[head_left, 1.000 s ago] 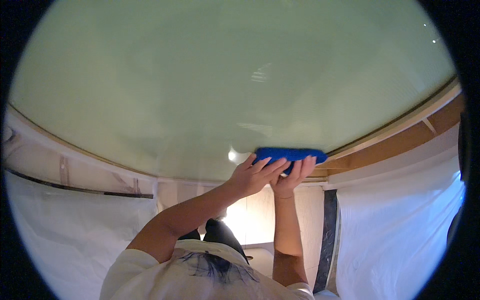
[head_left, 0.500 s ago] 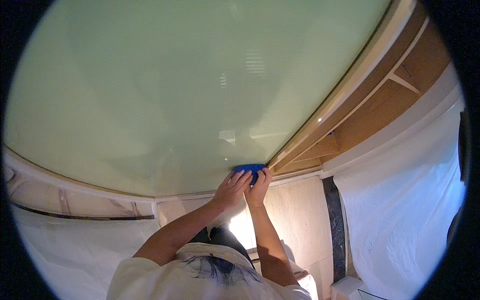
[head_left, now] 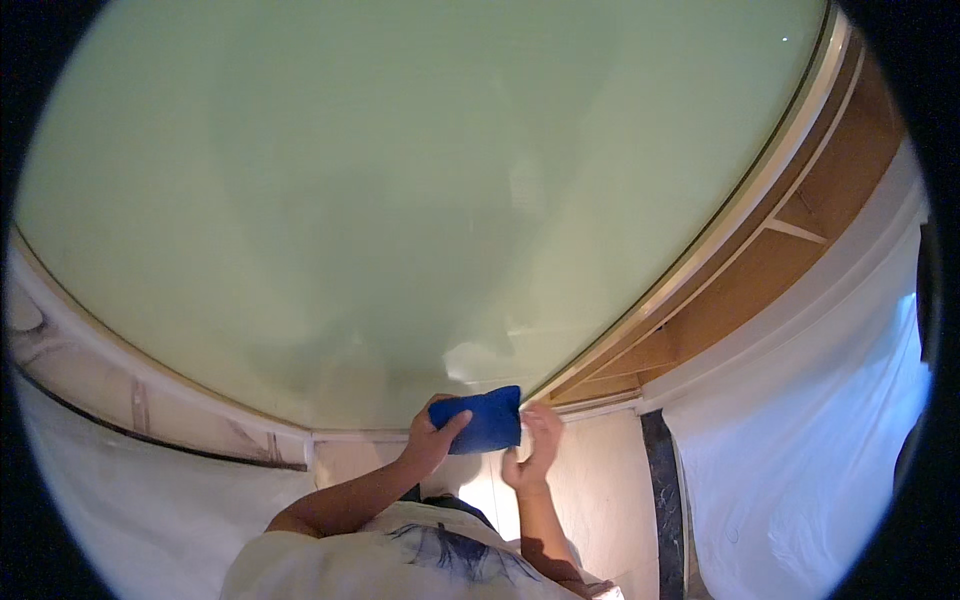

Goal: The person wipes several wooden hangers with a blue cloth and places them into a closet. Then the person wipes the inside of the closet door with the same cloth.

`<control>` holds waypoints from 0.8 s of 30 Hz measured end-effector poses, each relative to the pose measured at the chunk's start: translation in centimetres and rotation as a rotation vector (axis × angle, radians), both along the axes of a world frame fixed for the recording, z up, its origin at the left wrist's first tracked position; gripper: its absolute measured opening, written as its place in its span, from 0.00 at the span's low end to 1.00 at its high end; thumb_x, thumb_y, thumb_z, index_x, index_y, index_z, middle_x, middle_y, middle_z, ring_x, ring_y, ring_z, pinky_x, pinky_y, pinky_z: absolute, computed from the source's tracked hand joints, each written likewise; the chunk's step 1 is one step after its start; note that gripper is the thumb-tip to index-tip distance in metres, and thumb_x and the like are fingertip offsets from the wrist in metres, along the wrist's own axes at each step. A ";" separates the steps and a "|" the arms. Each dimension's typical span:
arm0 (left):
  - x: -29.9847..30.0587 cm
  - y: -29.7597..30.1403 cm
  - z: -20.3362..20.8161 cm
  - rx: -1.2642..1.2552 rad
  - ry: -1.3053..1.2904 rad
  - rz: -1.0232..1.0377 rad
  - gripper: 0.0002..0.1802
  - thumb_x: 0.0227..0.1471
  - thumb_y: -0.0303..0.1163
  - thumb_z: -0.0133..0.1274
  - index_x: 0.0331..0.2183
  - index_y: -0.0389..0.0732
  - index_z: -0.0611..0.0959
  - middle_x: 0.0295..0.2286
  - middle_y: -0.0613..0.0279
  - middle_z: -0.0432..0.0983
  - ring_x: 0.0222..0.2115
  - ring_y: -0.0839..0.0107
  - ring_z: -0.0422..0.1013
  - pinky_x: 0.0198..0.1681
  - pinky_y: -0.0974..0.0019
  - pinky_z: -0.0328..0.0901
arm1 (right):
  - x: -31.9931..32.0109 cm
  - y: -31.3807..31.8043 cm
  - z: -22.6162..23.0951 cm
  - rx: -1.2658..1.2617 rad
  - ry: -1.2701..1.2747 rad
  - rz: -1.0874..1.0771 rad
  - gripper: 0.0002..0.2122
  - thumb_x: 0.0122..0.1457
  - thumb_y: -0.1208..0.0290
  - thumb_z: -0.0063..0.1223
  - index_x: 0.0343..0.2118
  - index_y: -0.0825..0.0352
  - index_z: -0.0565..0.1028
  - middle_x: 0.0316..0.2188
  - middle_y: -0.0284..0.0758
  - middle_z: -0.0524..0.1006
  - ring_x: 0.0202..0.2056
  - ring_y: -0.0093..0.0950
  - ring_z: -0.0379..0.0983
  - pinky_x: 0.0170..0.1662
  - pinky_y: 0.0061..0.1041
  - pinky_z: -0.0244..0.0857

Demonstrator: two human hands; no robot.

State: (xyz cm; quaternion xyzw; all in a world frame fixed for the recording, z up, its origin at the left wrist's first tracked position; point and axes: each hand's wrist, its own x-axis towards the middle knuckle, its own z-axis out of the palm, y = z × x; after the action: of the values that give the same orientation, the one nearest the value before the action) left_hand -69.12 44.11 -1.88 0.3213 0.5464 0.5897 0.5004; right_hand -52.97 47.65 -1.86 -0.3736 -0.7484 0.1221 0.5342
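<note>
A folded blue cloth (head_left: pixel 487 420) is gripped in my left hand (head_left: pixel 432 440), the thumb lying across its front and the other fingers behind it. Just right of the cloth, my right hand (head_left: pixel 537 445) is raised with its fingers apart and bent, slightly blurred, holding nothing. Both hands are at the lower end of a large pale green glass panel (head_left: pixel 420 220), near the corner where its edges meet. Soft shadows and small bright reflections lie on the glass.
A light wooden frame (head_left: pixel 690 262) borders the glass on the right, with brown open shelving (head_left: pixel 735 290) beyond. White plastic sheeting (head_left: pixel 790 430) hangs at the right, with more sheeting (head_left: pixel 150 500) at the lower left. A dark marbled strip (head_left: pixel 664 490) borders the pale floor.
The blue cloth has come away from the panel's bottom corner toward me and now shows its flat face. My right hand has let go of it; my left hand keeps it.
</note>
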 end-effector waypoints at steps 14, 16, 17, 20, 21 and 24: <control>0.8 5.5 9.8 0.539 0.840 -0.327 0.23 0.42 0.33 0.54 0.43 0.40 0.69 0.39 0.50 0.68 0.37 0.56 0.69 0.38 0.62 0.65 | -2.6 10.5 3.1 -0.048 0.429 -0.554 0.11 0.57 0.66 0.35 0.28 0.70 0.63 0.24 0.40 0.63 0.27 0.32 0.59 0.32 0.28 0.56; 1.3 5.5 10.0 0.525 0.861 -0.423 0.27 0.43 0.33 0.52 0.47 0.41 0.64 0.43 0.49 0.64 0.40 0.54 0.66 0.39 0.60 0.64 | -3.0 9.4 1.8 -0.087 0.402 -0.564 0.11 0.57 0.66 0.36 0.26 0.69 0.62 0.22 0.40 0.63 0.26 0.34 0.60 0.31 0.29 0.56; 1.7 5.8 10.2 0.514 0.879 -0.470 0.29 0.44 0.32 0.51 0.48 0.42 0.62 0.45 0.49 0.63 0.42 0.53 0.65 0.40 0.59 0.64 | -2.8 9.3 1.4 -0.122 0.397 -0.549 0.11 0.57 0.66 0.36 0.26 0.69 0.62 0.22 0.41 0.63 0.25 0.35 0.60 0.30 0.29 0.56; 2.8 6.9 9.4 0.582 0.840 -0.498 0.32 0.44 0.31 0.50 0.51 0.42 0.57 0.46 0.48 0.62 0.43 0.53 0.64 0.41 0.57 0.63 | -2.2 9.2 0.4 -0.152 0.331 -0.549 0.07 0.54 0.68 0.41 0.26 0.67 0.63 0.20 0.40 0.65 0.25 0.36 0.63 0.28 0.30 0.58; 3.0 7.3 9.2 0.629 0.865 -0.468 0.32 0.43 0.32 0.50 0.50 0.40 0.58 0.43 0.52 0.64 0.35 0.53 0.68 0.32 0.58 0.66 | -2.3 8.9 0.7 -0.190 0.332 -0.539 0.07 0.53 0.68 0.42 0.26 0.66 0.63 0.20 0.40 0.65 0.24 0.36 0.63 0.28 0.30 0.58; 3.6 6.8 9.0 0.644 0.910 -0.423 0.34 0.43 0.31 0.50 0.51 0.40 0.57 0.44 0.52 0.63 0.34 0.53 0.69 0.31 0.57 0.66 | -2.0 8.1 0.8 -0.173 0.327 -0.507 0.06 0.50 0.71 0.44 0.28 0.66 0.63 0.20 0.41 0.67 0.23 0.36 0.65 0.26 0.30 0.59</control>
State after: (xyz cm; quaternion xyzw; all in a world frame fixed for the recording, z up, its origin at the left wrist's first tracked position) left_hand -65.57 50.89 7.16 0.7792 0.4238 0.4163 0.1999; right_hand -54.99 55.75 -1.02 -0.5678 -0.5223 0.1068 0.6272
